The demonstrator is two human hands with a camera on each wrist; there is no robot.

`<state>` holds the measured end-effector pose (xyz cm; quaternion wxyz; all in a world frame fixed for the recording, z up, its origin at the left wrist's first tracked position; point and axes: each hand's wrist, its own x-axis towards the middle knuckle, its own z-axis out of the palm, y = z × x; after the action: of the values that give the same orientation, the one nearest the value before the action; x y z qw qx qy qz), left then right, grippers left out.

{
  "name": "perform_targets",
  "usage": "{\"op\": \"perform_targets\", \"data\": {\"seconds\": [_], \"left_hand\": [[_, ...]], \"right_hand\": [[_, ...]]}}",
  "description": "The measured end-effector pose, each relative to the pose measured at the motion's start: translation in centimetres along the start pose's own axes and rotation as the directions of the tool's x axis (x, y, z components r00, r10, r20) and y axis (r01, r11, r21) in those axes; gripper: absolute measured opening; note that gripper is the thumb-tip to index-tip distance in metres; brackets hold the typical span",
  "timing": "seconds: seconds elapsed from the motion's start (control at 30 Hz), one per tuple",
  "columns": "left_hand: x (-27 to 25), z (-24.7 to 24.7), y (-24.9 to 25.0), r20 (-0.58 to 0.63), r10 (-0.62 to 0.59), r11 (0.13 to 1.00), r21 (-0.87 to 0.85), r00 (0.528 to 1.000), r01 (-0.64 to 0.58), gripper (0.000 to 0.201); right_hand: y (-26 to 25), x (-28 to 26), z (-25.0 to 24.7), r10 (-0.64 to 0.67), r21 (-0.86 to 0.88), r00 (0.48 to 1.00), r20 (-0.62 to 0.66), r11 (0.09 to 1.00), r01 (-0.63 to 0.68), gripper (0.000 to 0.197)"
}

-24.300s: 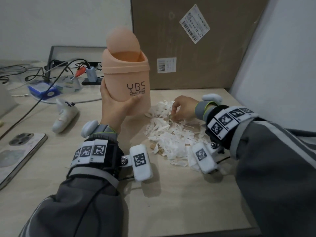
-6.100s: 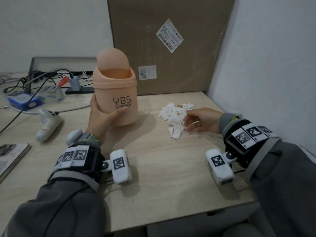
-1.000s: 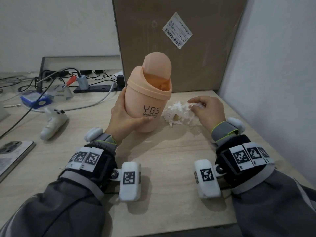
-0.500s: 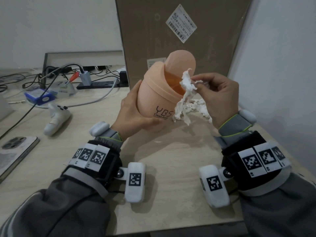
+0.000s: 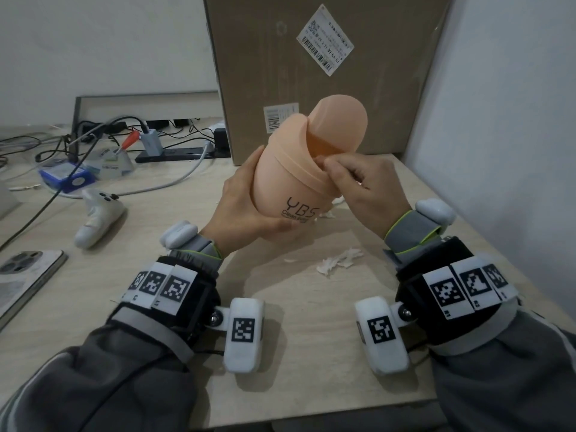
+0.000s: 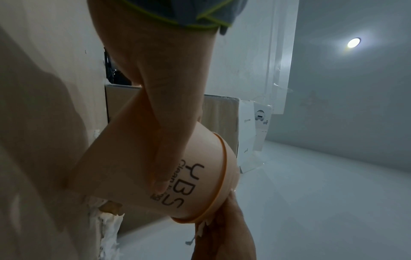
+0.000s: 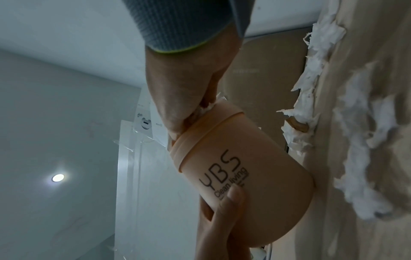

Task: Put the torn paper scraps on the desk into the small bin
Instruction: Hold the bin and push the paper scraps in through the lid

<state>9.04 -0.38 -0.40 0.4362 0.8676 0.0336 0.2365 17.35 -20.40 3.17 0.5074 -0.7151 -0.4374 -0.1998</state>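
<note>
My left hand (image 5: pixel 246 202) grips the peach bin (image 5: pixel 288 179) around its body and holds it off the desk, tilted to the right. The thumb (image 6: pixel 164 149) lies across the bin (image 6: pixel 133 168) beside the YBS print. At the bin's mouth, under the domed swing lid (image 5: pixel 339 120), my right hand (image 5: pixel 358 182) pinches white paper scraps (image 7: pixel 208 106) over the rim of the bin (image 7: pixel 244 176). A few scraps (image 5: pixel 339 260) lie on the desk in front of my right wrist. More scraps (image 7: pixel 311 84) lie behind the bin, mostly hidden in the head view.
A large cardboard box (image 5: pixel 311 57) stands against the wall behind the bin, and a white wall (image 5: pixel 498 120) closes the right side. To the left are a white controller (image 5: pixel 96 216), a phone (image 5: pixel 25 275), a power strip and cables (image 5: pixel 174 151).
My right hand has carried the bunch of scraps from in front of the bin into its mouth, so little paper shows now. A few scraps now lie on the desk near my right wrist.
</note>
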Motion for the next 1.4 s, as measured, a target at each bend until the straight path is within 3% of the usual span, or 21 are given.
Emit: {"op": "perform_targets", "data": {"seconds": [0.13, 0.23, 0.37, 0.47, 0.6, 0.7, 0.83, 0.93, 1.0, 1.1, 1.3, 1.4], "left_hand": [[0.03, 0.01, -0.07, -0.002, -0.002, 1.0, 0.009, 1.0, 0.002, 0.133], [0.09, 0.09, -0.27, 0.008, 0.001, 1.0, 0.023, 1.0, -0.001, 0.132], [-0.04, 0.16, 0.01, 0.007, 0.002, 1.0, 0.015, 1.0, -0.002, 0.133], [-0.09, 0.16, 0.19, -0.008, 0.005, 1.0, -0.006, 1.0, -0.005, 0.132], [-0.09, 0.22, -0.01, -0.016, -0.014, 0.999, -0.03, 1.0, 0.013, 0.131], [-0.06, 0.17, -0.16, -0.022, -0.04, 0.998, -0.042, 0.999, 0.039, 0.132], [-0.1, 0.27, -0.16, 0.007, -0.024, 0.999, -0.046, 1.0, 0.024, 0.129], [-0.05, 0.38, -0.06, 0.029, -0.011, 0.999, -0.043, 1.0, 0.012, 0.133], [-0.01, 0.39, -0.09, 0.032, -0.005, 0.999, -0.037, 0.999, 0.006, 0.133], [0.0, 0.36, -0.2, 0.024, -0.007, 0.999, -0.031, 1.0, 0.008, 0.133], [-0.06, 0.39, -0.2, 0.019, -0.027, 0.999, -0.039, 0.999, 0.028, 0.131], [-0.09, 0.34, -0.23, 0.009, -0.027, 0.998, -0.053, 1.0, 0.028, 0.126]], "right_hand": [[-0.13, -0.29, 0.12, 0.066, -0.098, 0.993, 0.095, 0.994, -0.056, 0.057], [-0.18, -0.39, 0.5, 0.018, -0.083, 0.99, 0.141, 0.997, -0.007, 0.055], [0.18, -0.55, 0.75, 0.071, -0.137, 0.991, 0.115, 0.989, -0.054, 0.067], [-0.05, -0.36, 0.38, -0.049, -0.111, 0.998, -0.044, 0.993, 0.044, 0.058], [0.19, 0.03, 0.03, -0.039, -0.018, 0.981, -0.192, 0.999, 0.037, 0.055], [0.17, -0.16, 0.06, -0.05, -0.026, 0.992, -0.114, 0.999, 0.047, 0.05], [0.33, -0.51, 0.56, 0.011, -0.204, 0.998, 0.067, 0.979, 0.003, 0.056], [0.13, -0.78, 0.64, 0.052, -0.231, 0.994, 0.099, 0.973, -0.027, 0.061], [0.01, -0.89, 0.59, 0.06, -0.248, 0.991, 0.117, 0.968, -0.029, 0.052], [-0.12, -0.86, 0.59, 0.076, -0.215, 0.992, 0.098, 0.975, -0.053, 0.04], [0.23, -0.54, 0.37, 0.032, -0.151, 0.999, -0.031, 0.988, -0.036, 0.057], [0.21, -0.51, 0.38, 0.075, -0.123, 0.997, -0.029, 0.989, -0.078, 0.053]]}}
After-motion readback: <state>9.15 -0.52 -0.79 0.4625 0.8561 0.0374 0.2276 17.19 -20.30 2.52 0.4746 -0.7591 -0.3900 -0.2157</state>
